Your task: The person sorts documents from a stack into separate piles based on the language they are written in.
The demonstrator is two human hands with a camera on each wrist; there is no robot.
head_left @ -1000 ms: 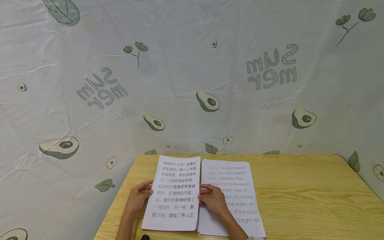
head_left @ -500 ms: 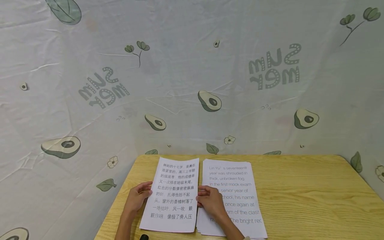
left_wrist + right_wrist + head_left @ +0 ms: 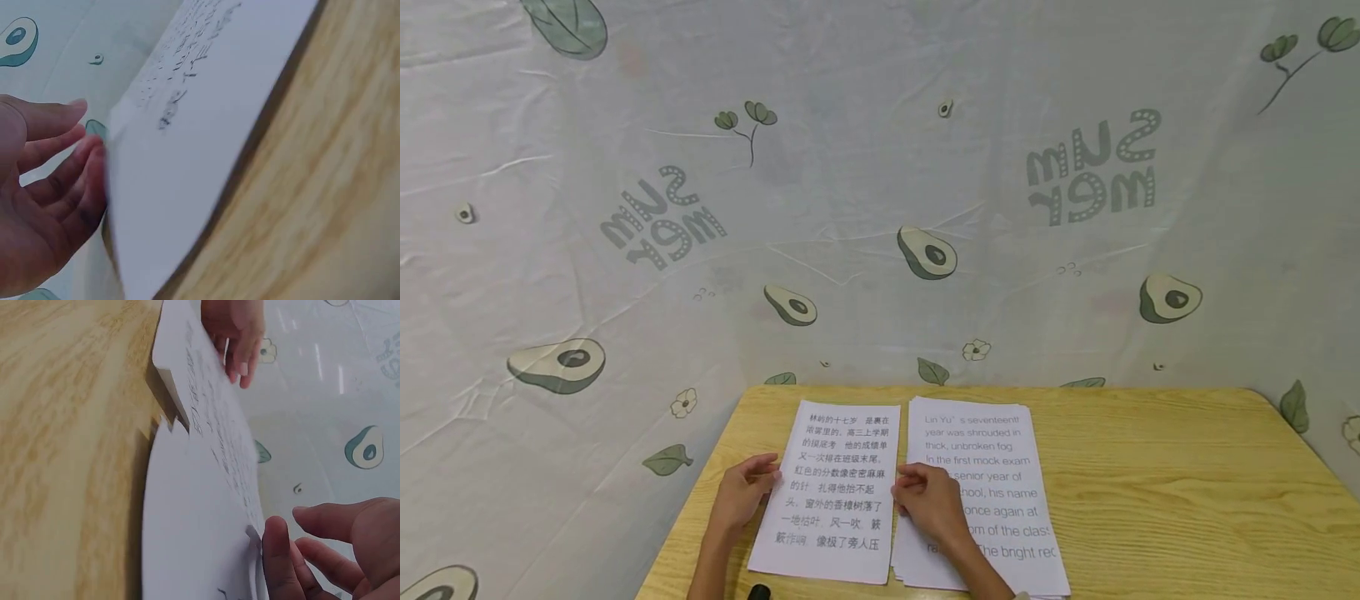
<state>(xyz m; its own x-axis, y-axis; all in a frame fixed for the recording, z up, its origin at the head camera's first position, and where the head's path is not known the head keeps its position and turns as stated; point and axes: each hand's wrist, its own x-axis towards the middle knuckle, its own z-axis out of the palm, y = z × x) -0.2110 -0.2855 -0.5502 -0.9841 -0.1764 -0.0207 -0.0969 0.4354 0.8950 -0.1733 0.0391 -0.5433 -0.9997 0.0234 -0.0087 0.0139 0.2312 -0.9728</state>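
A stack of white paper sheets printed in large Chinese characters (image 3: 838, 496) lies on the left part of the table. My left hand (image 3: 739, 496) is at its left edge; in the left wrist view the fingers (image 3: 94, 169) touch the paper's side, with the thumb held apart. On the opposite edge, my right hand (image 3: 932, 500) has its fingertips near the stack's side. The right wrist view shows that hand's thumb and fingers spread apart, pinching nothing. Under the right hand lies a second stack, printed in English (image 3: 992, 467), partly covered by the hand and forearm.
The wooden table (image 3: 1165, 500) extends to the right of both stacks. A small black object (image 3: 759, 592) is cut off at the front edge, below the Chinese stack. Behind the table hangs a pale cloth (image 3: 850, 200) with avocado and leaf prints.
The far edge of the Chinese stack has come down, and it now lies flatter on the table. My hands have stayed at its sides, and the right thumb and fingers have loosened.
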